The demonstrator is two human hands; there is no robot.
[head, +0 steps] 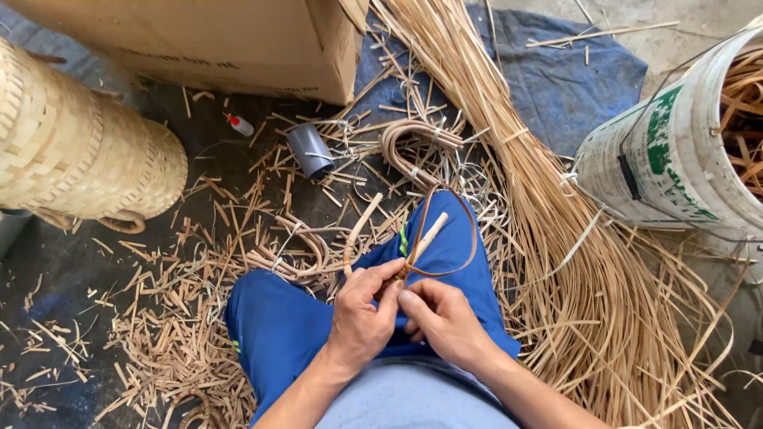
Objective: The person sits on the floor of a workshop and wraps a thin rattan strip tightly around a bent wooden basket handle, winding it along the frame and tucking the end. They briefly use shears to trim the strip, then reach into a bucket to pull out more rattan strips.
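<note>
Hands meet over the blue-trousered lap: left hand [362,306] and right hand [445,318] both pinched on a curved cane piece [425,238], its thin strip [469,238] looping past the knee.

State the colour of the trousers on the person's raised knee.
Bright blue trousers, with a small yellow-green stripe near the knee; seen best in the head view.

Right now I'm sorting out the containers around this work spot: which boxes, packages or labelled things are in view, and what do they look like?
Cardboard box: top centre on the floor, brown, dark print on its side.
Bucket: right edge, white and worn, green label patches, cane strips inside.
Small bottle: below the box, white with a red tip.
Grey cup: beside the bottle, lying on its side, plain.
</note>
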